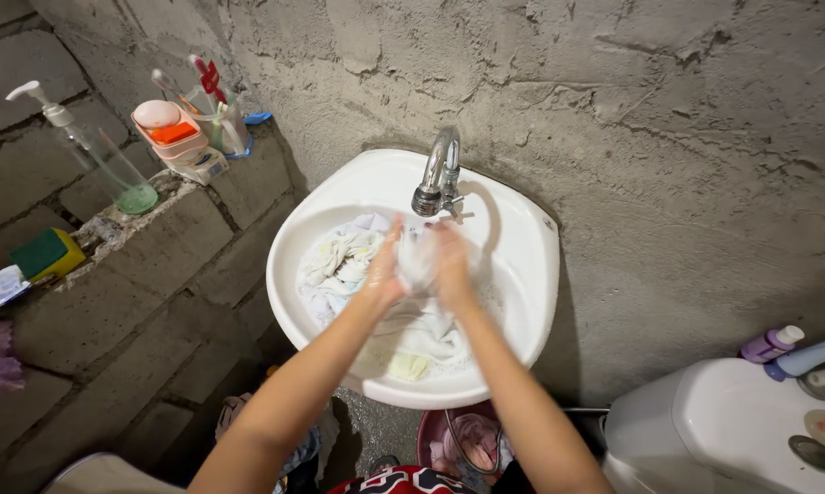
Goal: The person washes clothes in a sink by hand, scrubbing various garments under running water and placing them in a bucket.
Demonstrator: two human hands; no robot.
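Note:
Both my hands are over a white wash basin [522, 274] fixed to a rough concrete wall. My left hand [382, 270] and my right hand [451, 265] press together on a bunched part of a wet white cloth [418, 259], soapy and held just under the chrome tap [438, 174]. The remainder of the white cloth [339, 261] lies heaped in the basin, spreading left and towards the front.
A ledge on the left carries a clear pump bottle [101, 151], a soap dish [167, 128], a cup of toothbrushes [213, 105] and a green-yellow sponge [51, 253]. A white toilet tank [733, 421] with bottles [797, 352] stands at right. A pink bucket [467, 444] sits under the basin.

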